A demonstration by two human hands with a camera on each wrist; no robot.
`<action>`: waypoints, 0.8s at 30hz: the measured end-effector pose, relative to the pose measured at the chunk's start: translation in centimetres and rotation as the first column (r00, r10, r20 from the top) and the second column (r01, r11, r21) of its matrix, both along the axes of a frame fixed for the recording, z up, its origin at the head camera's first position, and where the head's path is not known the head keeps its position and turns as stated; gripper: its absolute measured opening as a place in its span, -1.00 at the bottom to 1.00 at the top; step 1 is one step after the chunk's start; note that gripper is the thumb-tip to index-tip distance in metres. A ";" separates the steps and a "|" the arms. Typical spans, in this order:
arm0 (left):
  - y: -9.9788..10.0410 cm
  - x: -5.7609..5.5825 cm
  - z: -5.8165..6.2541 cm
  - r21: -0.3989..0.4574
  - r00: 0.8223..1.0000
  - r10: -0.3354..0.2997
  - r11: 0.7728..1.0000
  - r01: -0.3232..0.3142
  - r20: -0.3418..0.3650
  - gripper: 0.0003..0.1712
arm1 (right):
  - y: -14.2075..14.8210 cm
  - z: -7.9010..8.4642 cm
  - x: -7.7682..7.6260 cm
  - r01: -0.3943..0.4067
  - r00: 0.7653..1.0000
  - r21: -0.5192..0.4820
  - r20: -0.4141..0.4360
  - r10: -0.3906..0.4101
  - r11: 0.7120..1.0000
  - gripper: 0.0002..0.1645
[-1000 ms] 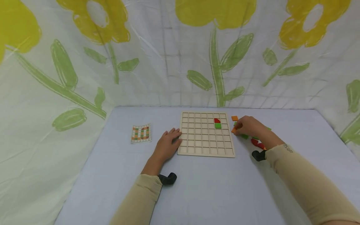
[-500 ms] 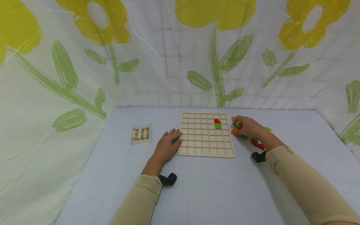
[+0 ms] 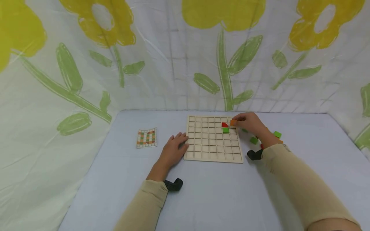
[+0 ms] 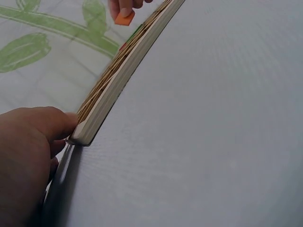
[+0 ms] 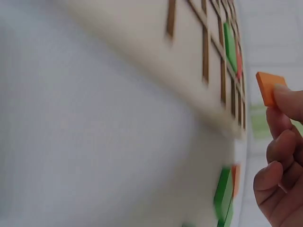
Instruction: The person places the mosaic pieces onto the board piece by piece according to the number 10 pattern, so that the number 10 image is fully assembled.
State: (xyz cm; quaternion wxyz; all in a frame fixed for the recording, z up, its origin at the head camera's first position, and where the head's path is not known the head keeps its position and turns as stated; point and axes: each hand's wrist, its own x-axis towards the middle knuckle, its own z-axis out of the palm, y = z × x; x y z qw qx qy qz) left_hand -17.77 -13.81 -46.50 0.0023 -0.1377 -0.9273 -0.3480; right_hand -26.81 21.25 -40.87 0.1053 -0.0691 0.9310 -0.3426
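My right hand [image 3: 251,124] pinches an orange square tile [image 3: 233,122] between thumb and fingertips, over the upper right part of a wooden grid board [image 3: 208,148]. In the right wrist view the tile [image 5: 269,88] is tilted and raised above the board. To its left in the head view, a red-and-white tile [image 3: 224,124] and a green tile [image 3: 225,130] sit in neighbouring cells. My left hand [image 3: 172,149] rests at the board's left edge with fingers extended. The left wrist view has its thumb [image 4: 52,124] touching the board's corner.
A small card [image 3: 146,138] printed with a coloured grid lies left of the board. Loose green tiles [image 3: 254,140], with orange and red pieces, lie to its right, partly hidden by my right arm. A flower-printed curtain [image 3: 162,80] hangs behind the table [image 3: 202,195].
My right hand has moved left from the loose tiles to the board's upper right, carrying the orange tile. A green tile at its fingers earlier is no longer there. My left hand stays put.
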 end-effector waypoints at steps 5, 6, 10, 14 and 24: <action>-0.2 0.1 -0.1 -0.010 0.999 -0.046 0.999 0.046 -0.014 -0.48 | -2.9 -0.5 -1.5 -0.020 1.000 -0.068 0.000 0.020 0.997 -0.63; -0.2 0.1 -0.1 -0.011 0.999 -0.051 0.999 0.051 -0.018 -0.49 | -3.3 -0.6 -1.7 -0.023 1.000 -0.077 0.004 0.023 0.997 -0.65; -0.1 0.0 -0.1 -0.025 0.998 -0.057 0.998 0.056 -0.033 -0.51 | -4.6 -1.0 -2.1 -0.018 0.999 -0.076 0.029 0.021 0.997 -0.69; -0.1 0.0 -0.1 -0.026 0.998 -0.056 0.998 0.055 -0.039 -0.51 | -5.0 -1.3 -2.2 -0.001 0.999 -0.067 0.054 0.005 0.998 -0.68; -0.1 -0.1 -0.2 -0.040 0.999 -0.038 0.999 0.037 -0.023 -0.51 | -5.9 -1.5 -2.3 0.002 0.999 -0.015 0.044 -0.001 1.000 -0.73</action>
